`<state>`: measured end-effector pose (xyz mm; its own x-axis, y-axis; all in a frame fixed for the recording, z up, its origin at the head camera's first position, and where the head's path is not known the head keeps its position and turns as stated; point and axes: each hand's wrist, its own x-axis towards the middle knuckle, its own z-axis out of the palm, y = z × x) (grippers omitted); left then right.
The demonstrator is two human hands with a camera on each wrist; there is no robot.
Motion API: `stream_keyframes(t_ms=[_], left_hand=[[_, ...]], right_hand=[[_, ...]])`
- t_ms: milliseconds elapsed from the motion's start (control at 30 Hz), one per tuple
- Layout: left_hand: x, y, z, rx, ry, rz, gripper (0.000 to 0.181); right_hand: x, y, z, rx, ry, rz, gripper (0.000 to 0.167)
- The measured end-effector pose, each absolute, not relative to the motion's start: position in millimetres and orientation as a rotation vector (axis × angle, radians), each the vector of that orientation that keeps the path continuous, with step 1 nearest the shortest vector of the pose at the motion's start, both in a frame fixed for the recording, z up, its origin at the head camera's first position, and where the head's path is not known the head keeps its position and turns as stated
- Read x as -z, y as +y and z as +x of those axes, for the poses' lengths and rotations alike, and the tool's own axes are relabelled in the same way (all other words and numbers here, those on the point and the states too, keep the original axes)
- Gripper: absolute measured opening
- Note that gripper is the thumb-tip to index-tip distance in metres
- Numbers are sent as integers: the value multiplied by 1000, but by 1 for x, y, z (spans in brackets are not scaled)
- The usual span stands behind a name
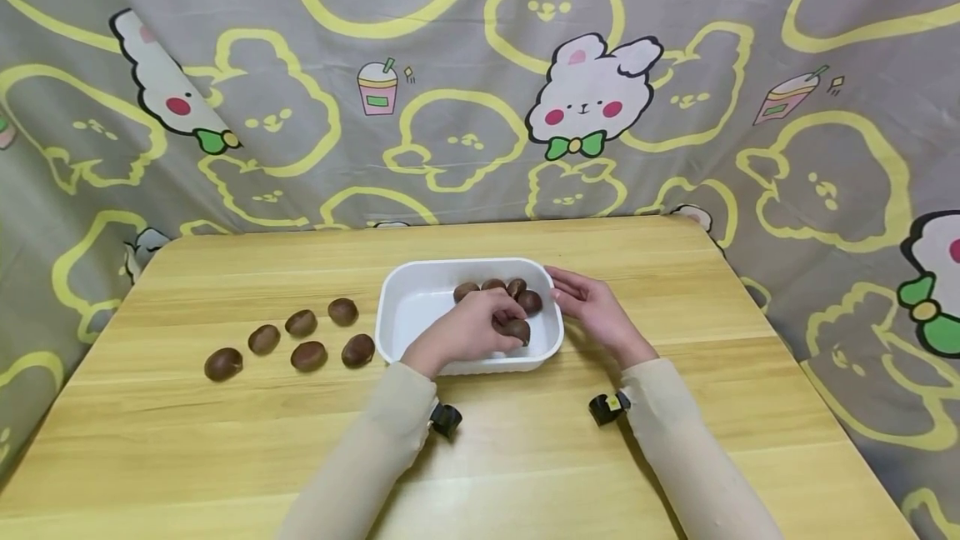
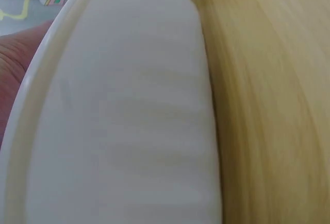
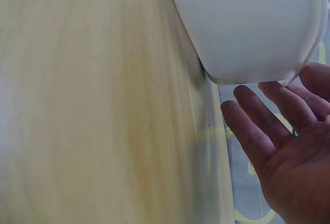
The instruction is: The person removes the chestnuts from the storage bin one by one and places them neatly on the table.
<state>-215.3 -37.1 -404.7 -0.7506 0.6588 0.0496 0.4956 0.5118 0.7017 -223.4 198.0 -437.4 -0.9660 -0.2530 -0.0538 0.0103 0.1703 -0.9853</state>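
Observation:
A white plastic tray [image 1: 416, 263] stands on the table, with several brown chestnuts [image 1: 529, 301] in its right half. My left hand [image 1: 476, 325] reaches over the near rim and pinches a chestnut [image 1: 516, 330] between thumb and fingers inside the tray. In the left wrist view the tray wall [image 2: 129, 105] hides the fingertips and the chestnut. My right hand [image 1: 592, 307] is at the tray's right end. In the right wrist view its fingers [image 3: 252, 131] are spread and nearly straight, some touching the outside of the tray near the rim.
Several more chestnuts [image 1: 308, 356] lie spread on the wooden table [image 1: 525, 457] to the left of the tray. A grey patterned curtain [image 1: 465, 65] hangs behind the table and along its sides. A small black camera [image 1: 446, 421] sits at each wrist.

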Motion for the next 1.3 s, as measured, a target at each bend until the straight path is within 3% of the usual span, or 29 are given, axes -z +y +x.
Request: stream_keyframes(t_ms=[1300], left_hand=[[390, -135, -200, -1500, 2522, 674, 25]], right_hand=[[439, 200, -224, 1905, 2216, -220, 48]])
